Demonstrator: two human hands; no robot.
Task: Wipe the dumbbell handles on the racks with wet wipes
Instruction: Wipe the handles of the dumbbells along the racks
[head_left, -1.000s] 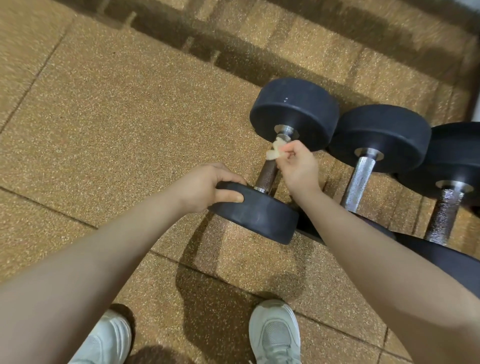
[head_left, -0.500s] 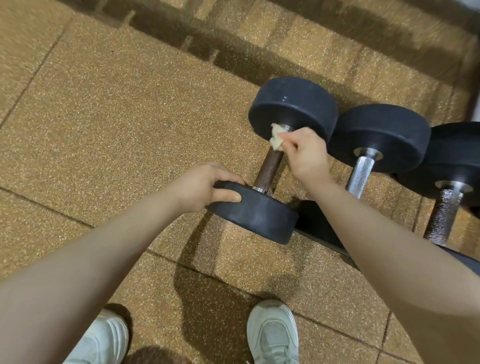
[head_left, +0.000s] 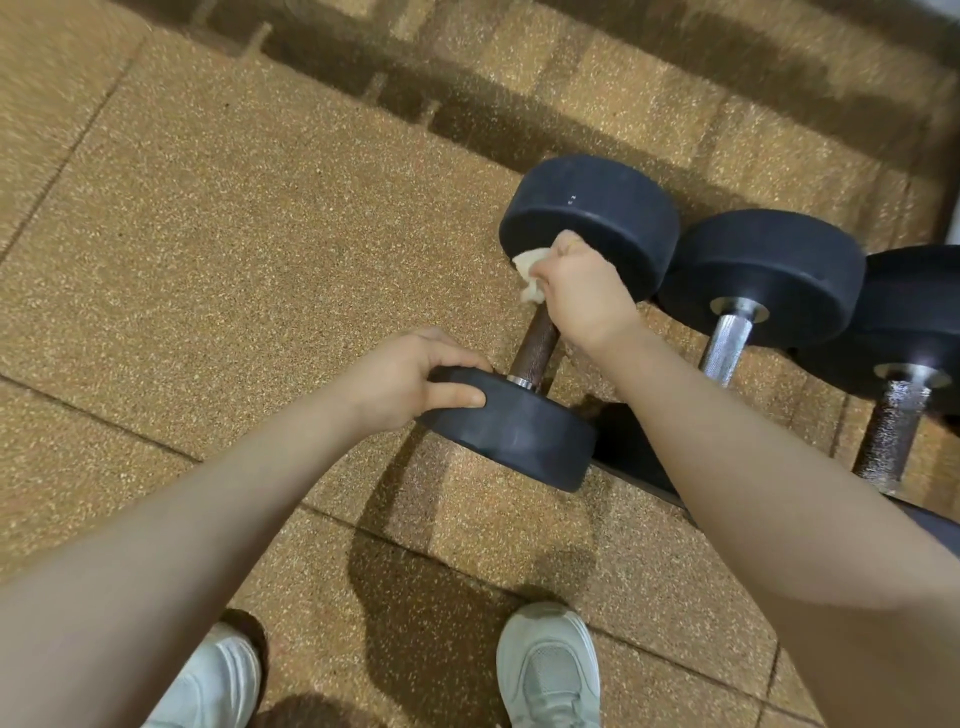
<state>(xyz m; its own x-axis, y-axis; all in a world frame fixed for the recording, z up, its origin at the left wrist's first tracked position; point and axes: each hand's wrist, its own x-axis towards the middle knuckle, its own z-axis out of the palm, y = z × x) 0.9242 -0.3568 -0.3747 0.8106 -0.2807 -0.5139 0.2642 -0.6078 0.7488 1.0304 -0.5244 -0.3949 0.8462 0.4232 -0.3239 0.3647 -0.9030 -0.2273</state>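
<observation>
Scanning left to right:
Floor (head_left: 208, 260): speckled tan rubber tiles with dark seams; two pale sneakers (head_left: 548, 670) stand at the lower edge.
Left hand (head_left: 410, 379): its grip is clamped on the rim of the near weight head (head_left: 514, 436), thumb on the edge facing the camera, fingers curled over the top, steadying the leftmost dumbbell (head_left: 587, 228).
Leftmost dumbbell: sits at the left end of the row, its near head jutting past a dark rack rail (head_left: 639, 467); how its far head is carried I cannot tell.
Handle (head_left: 535, 348): brownish knurled steel, bare between the near head and the right fist.
Wet wipe (head_left: 530, 270): crumpled, pale, bunched at the far end of the handle against the far head.
Right hand (head_left: 587, 291): grip closed round the handle with the wipe pinched inside.
Handling: likely heavy and rigid, and it could roll, so bracing a head as the left hand does looks wise; the knurling should snag a soft, damp wipe, which may tear.
Neighbouring dumbbells: one with a bright chrome handle (head_left: 724, 338), then one with a darker knurled handle (head_left: 891, 436), heads touching in a row.
Writing: only a tiny white mark on the far head, too small to read; no brand visible.
</observation>
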